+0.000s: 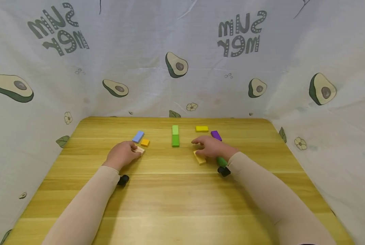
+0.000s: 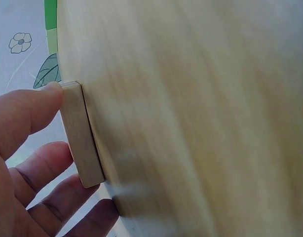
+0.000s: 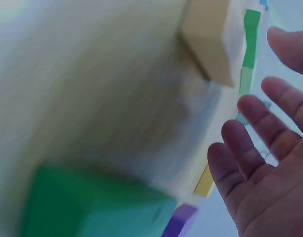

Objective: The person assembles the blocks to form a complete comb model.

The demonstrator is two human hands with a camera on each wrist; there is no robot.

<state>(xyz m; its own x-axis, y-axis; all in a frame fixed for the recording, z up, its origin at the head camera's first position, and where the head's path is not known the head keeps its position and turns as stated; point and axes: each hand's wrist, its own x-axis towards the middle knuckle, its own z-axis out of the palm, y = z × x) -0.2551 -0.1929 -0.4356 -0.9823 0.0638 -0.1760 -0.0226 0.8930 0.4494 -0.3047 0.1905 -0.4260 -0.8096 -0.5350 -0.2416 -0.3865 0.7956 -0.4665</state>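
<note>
My left hand pinches a plain wooden block at the left of the table. In the left wrist view the thumb presses one end of this block, and fingertips touch its side and other end. My right hand is over the right part of the table, its fingers spread and holding nothing. Just below its thumb lies a pale yellow block. A green block sits partly hidden under the right wrist, and a purple block lies just beyond the hand.
Beyond the left hand lie a blue block and a small orange block. A light green block and a darker green block stand end to end mid-table. A yellow block lies farther back. Patterned cloth surrounds the table.
</note>
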